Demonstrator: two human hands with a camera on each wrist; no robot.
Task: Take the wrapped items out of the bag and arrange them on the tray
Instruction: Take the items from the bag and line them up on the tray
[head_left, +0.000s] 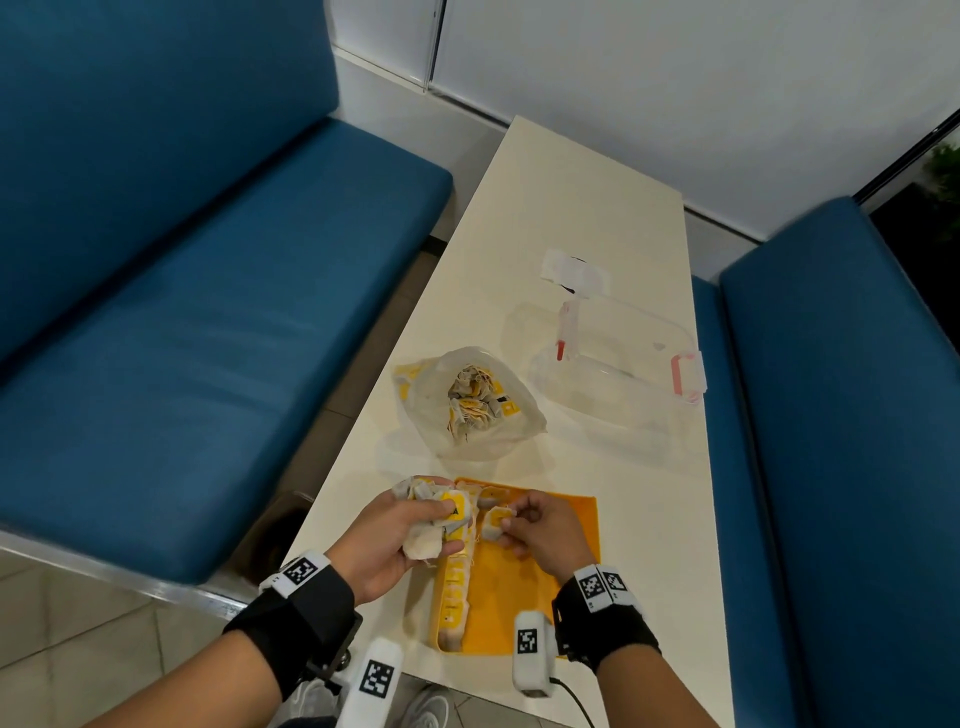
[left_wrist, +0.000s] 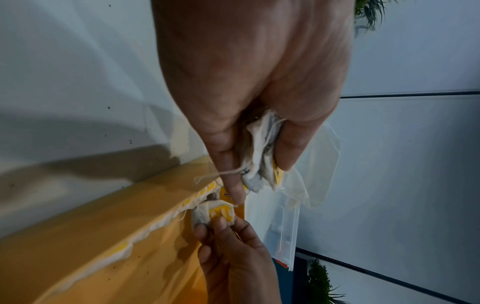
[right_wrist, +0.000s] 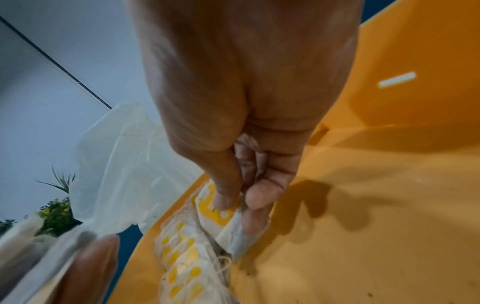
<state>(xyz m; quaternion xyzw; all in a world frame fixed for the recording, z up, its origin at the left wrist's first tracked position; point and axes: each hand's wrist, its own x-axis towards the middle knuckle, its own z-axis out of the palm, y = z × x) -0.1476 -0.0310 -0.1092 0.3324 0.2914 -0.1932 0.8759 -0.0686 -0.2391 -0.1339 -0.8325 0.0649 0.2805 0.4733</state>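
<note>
Wrapped items (head_left: 453, 597) lie in a single row along the left edge of the orange tray (head_left: 524, 603), running from just under the hands toward the person; the tray floor to the right of the row is bare. The right hand (head_left: 540, 525) pinches one wrapped item (head_left: 496, 521) between thumb and forefinger, low over the far end of that row. The left hand (head_left: 384, 540), just left of it, grips a bunch of wrapped items (head_left: 441, 514) with fingers curled round them, loose strings trailing out. Beyond both hands the plastic bag (head_left: 467, 405) sits open on the table (head_left: 561, 208), more wrapped items heaped inside. Right of the bag stands a clear container (head_left: 613, 374) with red clips, its inside hard to make out through the walls. Past it lies a small white packet (head_left: 571, 270), blurred. Blue benches (head_left: 208, 312) flank the table on both sides. In the right wrist view the left hand's fingers are smeared and cut off at the corner.
</note>
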